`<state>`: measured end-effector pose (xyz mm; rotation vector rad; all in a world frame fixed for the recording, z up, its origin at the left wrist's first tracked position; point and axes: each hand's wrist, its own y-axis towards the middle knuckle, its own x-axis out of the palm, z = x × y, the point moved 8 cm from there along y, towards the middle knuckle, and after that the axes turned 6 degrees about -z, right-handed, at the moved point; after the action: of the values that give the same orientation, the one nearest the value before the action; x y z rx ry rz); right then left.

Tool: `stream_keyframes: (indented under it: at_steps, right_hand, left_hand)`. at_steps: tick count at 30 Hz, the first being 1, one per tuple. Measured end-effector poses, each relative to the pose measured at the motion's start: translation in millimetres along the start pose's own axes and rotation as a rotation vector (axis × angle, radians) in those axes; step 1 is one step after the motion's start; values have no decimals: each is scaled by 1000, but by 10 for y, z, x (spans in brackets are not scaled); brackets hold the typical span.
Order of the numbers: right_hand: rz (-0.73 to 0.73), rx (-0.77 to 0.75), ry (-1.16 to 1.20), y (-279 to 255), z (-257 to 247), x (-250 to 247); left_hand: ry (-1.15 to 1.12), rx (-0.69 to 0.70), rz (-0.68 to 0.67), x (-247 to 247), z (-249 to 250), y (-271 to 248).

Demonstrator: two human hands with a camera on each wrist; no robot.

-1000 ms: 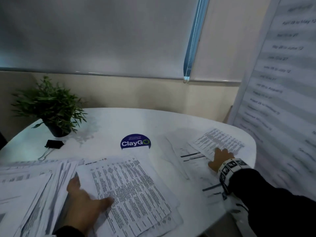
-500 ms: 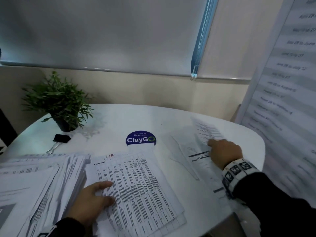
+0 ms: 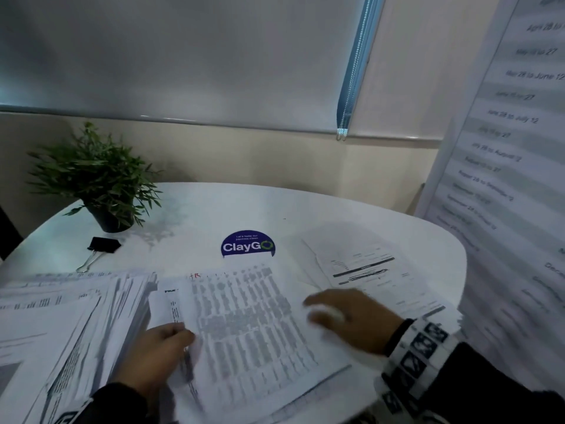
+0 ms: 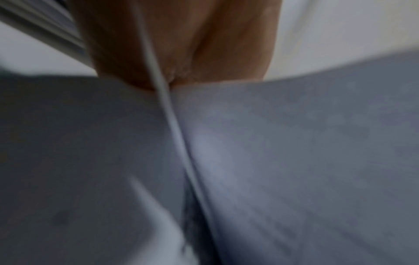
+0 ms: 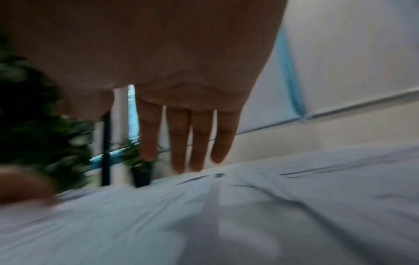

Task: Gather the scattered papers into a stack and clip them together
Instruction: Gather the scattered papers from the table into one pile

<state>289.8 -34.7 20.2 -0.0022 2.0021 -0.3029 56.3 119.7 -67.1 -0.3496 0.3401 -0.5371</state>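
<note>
A fanned centre stack of printed papers (image 3: 244,325) lies on the white table (image 3: 275,209). My left hand (image 3: 180,330) pinches its left edge; in the left wrist view a thin sheet edge (image 4: 172,125) runs between the fingers (image 4: 226,44) and thumb. Blurred with motion, my right hand (image 3: 321,310) lies over the stack's right side with straight fingers (image 5: 181,143) touching paper. A larger pile of papers (image 3: 61,316) sits at the left. Loose sheets (image 3: 367,264) lie to the right. A black binder clip (image 3: 102,244) rests far left by the plant.
A potted plant (image 3: 101,182) stands at the table's back left. A round blue ClayGo sticker (image 3: 247,244) is at the table's centre. A printed board (image 3: 504,148) leans at the right. The table's curved edge (image 3: 458,270) is close to the right sheets.
My right hand swept left from the right-hand sheets to the centre stack, and the table-printed sheet it touched is gone from there. My left hand moved onto the stack's left edge.
</note>
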Motion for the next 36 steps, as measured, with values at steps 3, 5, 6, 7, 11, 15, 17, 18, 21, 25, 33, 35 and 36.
stream_keyframes:
  at_steps: [3,5,6,7,11,15,17,18,21,25,33,35,36]
  right_hand:
    - [-50,564,-263,-87,820,-83]
    - [-171,712,-341,-140,1096,46]
    - [-177,714,-347,-139,1142,86]
    - [-162,695,-353,-129,1149,96]
    - [-63,668,-448,-121,1080,29]
    - [76,712,-445,-155,930,-303]
    - [198,652,-477,-148,598,-496]
    - [234,581,-464,-122,351,-502]
    - [165,296,-384,120,-376,-79]
    - [-154,110,-44,412,-948,638]
    - [82,370,-2,671,139,-160]
    - [-43,607,-249,605,692,-217]
    - [-144,686,-276,563,896,-152]
  left_hand:
    - [40,27,-6,6,-9,-7]
    - [4,53,-6,26,59,-45]
    - [-12,54,-7,36,99,-74]
    - [-22,59,-4,35,114,-75]
    - [10,58,40,31,81,-89]
    - [36,37,54,7,4,-66]
    - [60,57,61,-10,2,-47]
    - [80,61,61,-14,7,-49]
    - [24,30,63,-27,-17,-19]
    - [-180,-90,19,22,-55,-37]
    - [35,53,95,-8,13,-55]
    - [57,86,75,-9,45,-58]
    - [73,106,67,-9,60,-55]
